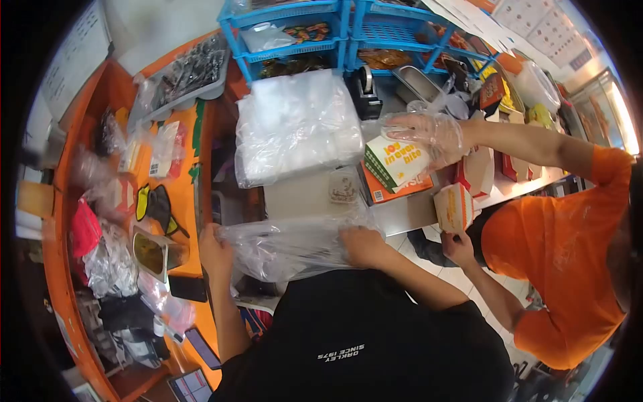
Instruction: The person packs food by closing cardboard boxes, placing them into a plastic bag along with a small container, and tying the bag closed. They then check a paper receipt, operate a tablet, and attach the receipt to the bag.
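A clear plastic bag (288, 244) is stretched between my two hands in front of my body. My left hand (216, 254) is closed on its left end, by the orange counter. At the opposite end, my right hand (364, 246) grips the bag with curled fingers. Just beyond it lies a pale flat surface (295, 201) with a brown printed logo on clear plastic. Farther back sits a thick pack of white plastic bags (298, 127). Whether the bag holds anything is hard to see through its folds.
A co-worker in an orange shirt (542, 268) stands at right, a plastic-gloved hand (439, 134) on a printed food box (398, 161), the other hand holding another box (455, 208). A tape dispenser (365, 97) and blue racks (288, 50) stand behind. Left are a metal container (151, 254) and phone (187, 288).
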